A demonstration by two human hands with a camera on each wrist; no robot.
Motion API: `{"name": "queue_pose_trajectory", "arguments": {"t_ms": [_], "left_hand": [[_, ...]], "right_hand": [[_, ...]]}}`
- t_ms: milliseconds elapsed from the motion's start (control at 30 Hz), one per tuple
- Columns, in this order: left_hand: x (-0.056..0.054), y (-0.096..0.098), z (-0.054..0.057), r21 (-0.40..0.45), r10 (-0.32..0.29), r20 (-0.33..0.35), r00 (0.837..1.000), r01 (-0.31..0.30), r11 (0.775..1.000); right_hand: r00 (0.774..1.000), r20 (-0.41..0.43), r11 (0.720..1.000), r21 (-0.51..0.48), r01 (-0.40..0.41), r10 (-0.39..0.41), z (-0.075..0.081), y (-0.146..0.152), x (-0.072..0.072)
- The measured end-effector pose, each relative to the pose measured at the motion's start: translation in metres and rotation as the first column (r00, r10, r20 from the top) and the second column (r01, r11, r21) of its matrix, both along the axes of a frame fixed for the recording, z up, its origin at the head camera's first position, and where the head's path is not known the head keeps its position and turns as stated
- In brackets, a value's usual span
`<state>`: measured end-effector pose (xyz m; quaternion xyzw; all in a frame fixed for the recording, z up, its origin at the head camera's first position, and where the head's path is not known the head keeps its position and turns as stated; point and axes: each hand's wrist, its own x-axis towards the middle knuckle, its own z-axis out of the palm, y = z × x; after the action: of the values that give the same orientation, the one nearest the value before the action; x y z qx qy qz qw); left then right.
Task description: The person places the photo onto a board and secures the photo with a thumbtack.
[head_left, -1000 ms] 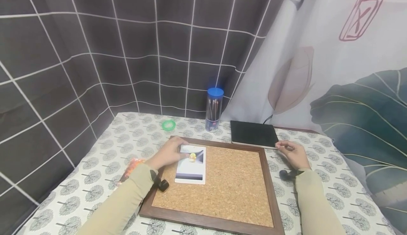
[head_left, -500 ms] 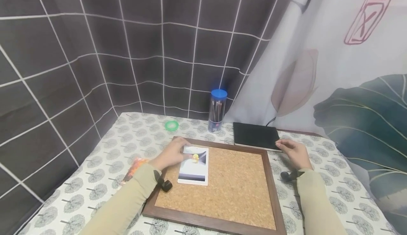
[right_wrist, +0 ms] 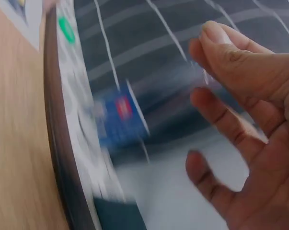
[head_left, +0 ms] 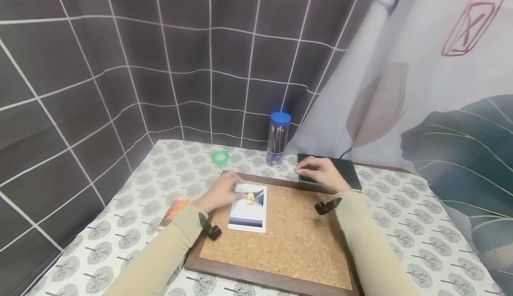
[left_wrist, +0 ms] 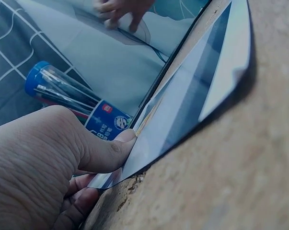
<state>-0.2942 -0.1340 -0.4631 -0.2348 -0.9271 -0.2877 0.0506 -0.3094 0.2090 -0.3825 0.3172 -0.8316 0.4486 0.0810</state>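
Observation:
A framed cork board (head_left: 296, 238) lies on the table, with a white-edged photo (head_left: 246, 218) on its upper left part. My left hand (head_left: 219, 194) grips the photo's left edge, thumb on its face and fingers at its underside in the left wrist view. That view also shows the photo's far corner curling up off the cork. My right hand (head_left: 323, 174) hovers over the board's upper right edge, in front of a black tablet-like slab (head_left: 346, 171). Its thumb and index fingertip (right_wrist: 211, 31) come together, other fingers apart; I cannot tell whether something small is between them.
Behind the board stands a clear tube of pencils (head_left: 278, 140) with a blue lid. A green tape ring (head_left: 220, 157) lies at the back left. An orange-red packet (head_left: 174, 209) sits left of the board, partly behind the left sleeve. Dark grid-patterned cloth (head_left: 184, 55) hangs behind.
My right hand has left the slab's right corner and moved left over the board's upper edge. The left hand keeps its hold on the photo. The head view has shifted slightly.

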Motion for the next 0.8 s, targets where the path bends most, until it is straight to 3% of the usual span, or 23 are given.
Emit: {"name": "queue_pose_trajectory", "arguments": {"t_ms": [167, 333, 567, 800], "left_hand": [[-0.003, -0.001, -0.002, -0.017, -0.007, 0.001, 1.000, 0.007, 1.000], [-0.005, -0.001, -0.002, -0.009, -0.015, 0.000, 1.000, 0.015, 1.000], [-0.005, 0.000, 0.000, -0.022, -0.004, 0.030, 1.000, 0.005, 1.000], [-0.003, -0.001, 0.001, -0.015, -0.003, 0.033, 0.999, 0.003, 1.000]], "right_hand": [[0.997, 0.004, 0.993, 0.093, -0.071, 0.071, -0.009, -0.049, -0.016], [0.984, 0.143, 0.986, 0.115, -0.122, 0.105, -0.021, -0.088, -0.022], [0.947, 0.305, 0.986, 0.096, -0.139, 0.104, -0.062, -0.110, -0.032], [0.973, 0.231, 0.990, 0.127, -0.055, 0.025, -0.074, -0.108, -0.035]]}}
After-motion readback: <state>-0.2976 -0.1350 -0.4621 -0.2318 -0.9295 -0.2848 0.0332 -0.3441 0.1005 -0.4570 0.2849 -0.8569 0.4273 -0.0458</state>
